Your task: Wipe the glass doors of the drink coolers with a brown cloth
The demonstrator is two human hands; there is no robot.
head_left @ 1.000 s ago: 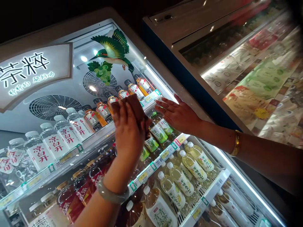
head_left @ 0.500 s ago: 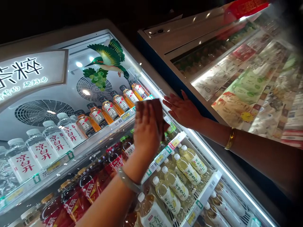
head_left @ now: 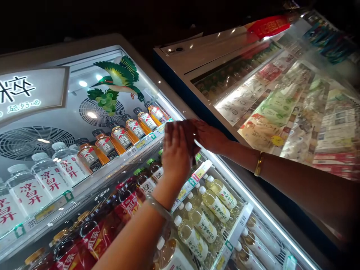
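My left hand (head_left: 176,155), with a pale bangle on the wrist, presses a dark brown cloth (head_left: 189,137) to the slanted glass of a lit drinks cooler. Its fingers lie together over the cloth and point up. From the right, my right hand (head_left: 210,138), with a gold bracelet, reaches across the cooler's side edge. Its fingers stretch out to the cloth's right edge and seem to touch it; their tips are dark and hard to make out. Behind the glass, near the left hand, stand amber drink bottles (head_left: 121,135) and pale yellow drink bottles (head_left: 215,204).
Clear water bottles (head_left: 50,178) and red-labelled bottles (head_left: 95,238) fill shelves on the left. A kingfisher picture (head_left: 118,80) decorates the cooler. Beyond a narrow dark gap stands a second cooler (head_left: 180,62) with packaged goods (head_left: 270,108) and a red sign (head_left: 268,26).
My right hand has moved left from the cooler's edge to the brown cloth. My left hand stays on the cloth. The view has shifted, so the coolers sit further left.
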